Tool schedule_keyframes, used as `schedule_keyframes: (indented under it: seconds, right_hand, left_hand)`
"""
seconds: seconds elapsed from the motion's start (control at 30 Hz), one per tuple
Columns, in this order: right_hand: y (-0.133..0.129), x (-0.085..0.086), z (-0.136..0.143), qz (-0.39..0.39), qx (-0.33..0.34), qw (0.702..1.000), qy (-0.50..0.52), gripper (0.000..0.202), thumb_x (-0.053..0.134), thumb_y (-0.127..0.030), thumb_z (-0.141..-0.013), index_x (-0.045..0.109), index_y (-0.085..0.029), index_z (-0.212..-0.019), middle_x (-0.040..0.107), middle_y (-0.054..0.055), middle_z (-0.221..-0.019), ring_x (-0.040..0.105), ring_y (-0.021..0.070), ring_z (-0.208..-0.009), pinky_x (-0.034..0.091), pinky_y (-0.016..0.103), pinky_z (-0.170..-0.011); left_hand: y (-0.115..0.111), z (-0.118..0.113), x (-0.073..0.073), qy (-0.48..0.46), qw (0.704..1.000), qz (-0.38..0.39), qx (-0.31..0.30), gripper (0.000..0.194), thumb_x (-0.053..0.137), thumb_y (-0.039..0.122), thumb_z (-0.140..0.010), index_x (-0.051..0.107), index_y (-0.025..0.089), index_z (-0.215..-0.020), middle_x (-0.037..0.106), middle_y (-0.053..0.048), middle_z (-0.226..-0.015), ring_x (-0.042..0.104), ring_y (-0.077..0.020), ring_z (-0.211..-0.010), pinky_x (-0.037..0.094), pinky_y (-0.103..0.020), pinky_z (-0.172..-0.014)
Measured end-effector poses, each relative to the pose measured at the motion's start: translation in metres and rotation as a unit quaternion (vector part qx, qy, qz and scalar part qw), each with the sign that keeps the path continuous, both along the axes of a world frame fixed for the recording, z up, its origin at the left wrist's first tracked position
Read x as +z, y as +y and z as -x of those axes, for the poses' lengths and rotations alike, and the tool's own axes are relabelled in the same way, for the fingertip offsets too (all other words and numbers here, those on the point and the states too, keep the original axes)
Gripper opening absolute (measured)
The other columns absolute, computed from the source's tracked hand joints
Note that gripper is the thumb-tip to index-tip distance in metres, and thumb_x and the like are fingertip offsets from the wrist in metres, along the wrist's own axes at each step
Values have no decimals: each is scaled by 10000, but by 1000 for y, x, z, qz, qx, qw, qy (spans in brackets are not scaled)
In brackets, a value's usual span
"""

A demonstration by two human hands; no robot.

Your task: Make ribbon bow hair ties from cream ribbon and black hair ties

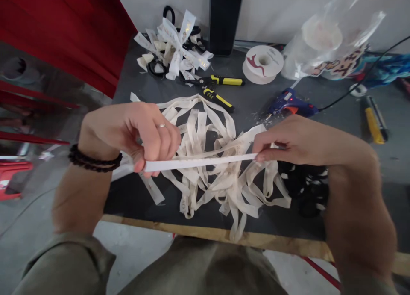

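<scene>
A white ribbon (201,161) is stretched nearly level between my two hands, above the table. Its left part is pinched between the thumb and fingers of my left hand (150,134), and a pale tail of it seems to trail past the wrist. My right hand (278,143) pinches the other part between thumb and forefinger. Underneath lies a loose heap of cream ribbon (230,188), looped and tangled, some with faint print. Part of the heap is hidden by my hands.
Behind the heap are yellow-black pliers (221,89), a ribbon spool (263,64) and a blue glue gun (291,102) with a cord. Ribbon bows (177,42) stand back left. A yellow cutter (374,119) lies right. Black bands (307,188) sit under my right forearm. The table's wooden edge (192,231) is nearest me.
</scene>
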State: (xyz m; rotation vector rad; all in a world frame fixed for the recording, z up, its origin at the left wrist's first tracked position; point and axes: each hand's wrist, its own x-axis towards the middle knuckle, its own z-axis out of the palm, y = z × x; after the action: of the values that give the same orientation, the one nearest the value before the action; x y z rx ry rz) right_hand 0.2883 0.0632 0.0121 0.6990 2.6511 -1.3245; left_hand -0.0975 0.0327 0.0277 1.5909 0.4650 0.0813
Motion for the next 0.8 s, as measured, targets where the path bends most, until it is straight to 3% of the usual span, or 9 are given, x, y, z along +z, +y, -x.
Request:
schedule_keyframes:
  seconds: [0.13,0.27,0.37,0.43,0.5,0.63,0.7,0.8]
  right_hand:
    - [5,-12,4,-11,6,1000,-1,274,677,-460,-1055,819,-268,-919,740,-47,-687,589,107,-568,402,286,-615]
    - [12,-17,-1,5,22,1000,12,337,685,-511,-1044,841,-230,-943,767,-27,-715,603,105,-578,394,279,-617]
    - [13,-13,-7,14,26,1000,-1,347,686,-519,-1047,834,-225,-937,776,-26,-723,620,109,-582,392,277,-613]
    - [10,-9,-11,15,29,999,-15,327,683,-506,-1053,829,-234,-946,785,-30,-741,641,112,-590,406,273,-617]
    - [7,-3,-14,12,29,999,-15,308,686,-494,-1054,826,-239,-954,789,-31,-746,649,110,-588,412,267,-609]
    - [4,7,-21,47,27,999,4,280,711,-472,-1046,824,-236,-945,755,-42,-693,598,88,-532,368,255,-526]
    - [4,8,-23,58,22,998,15,282,715,-467,-1048,822,-231,-938,730,-48,-670,561,78,-514,344,253,-502]
    - [6,4,-20,38,18,999,29,318,698,-482,-1061,808,-216,-925,701,-51,-652,538,70,-516,338,249,-510]
  left_hand:
    - [2,-4,2,42,995,-9,-93,231,841,450,-970,898,278,-826,795,-51,-703,738,-170,-770,576,-339,-921]
    - [2,-6,8,103,984,-49,-139,150,807,273,-990,863,236,-856,816,-50,-839,716,-155,-847,538,-229,-848]
    - [-1,-6,4,217,966,-102,-97,184,758,214,-996,849,215,-836,801,-6,-805,682,-116,-720,475,-184,-710]
    - [0,-6,-4,316,936,-150,-45,230,710,222,-999,845,197,-814,769,11,-704,611,-108,-577,411,-201,-600]
    - [2,-5,-11,358,917,-173,-20,208,728,259,-967,851,195,-811,764,12,-676,606,-121,-546,384,-218,-557]
    - [-3,-8,-8,308,938,-156,9,256,701,366,-1005,867,196,-910,822,-7,-806,690,-132,-684,453,-210,-655]
    - [-16,-17,-2,222,958,-169,66,330,655,443,-1037,864,189,-1010,843,-38,-886,723,-157,-814,508,-221,-807]
    - [-43,-40,3,105,976,-166,97,392,646,567,-1026,862,242,-1057,855,-43,-957,776,-197,-984,543,-245,-955]
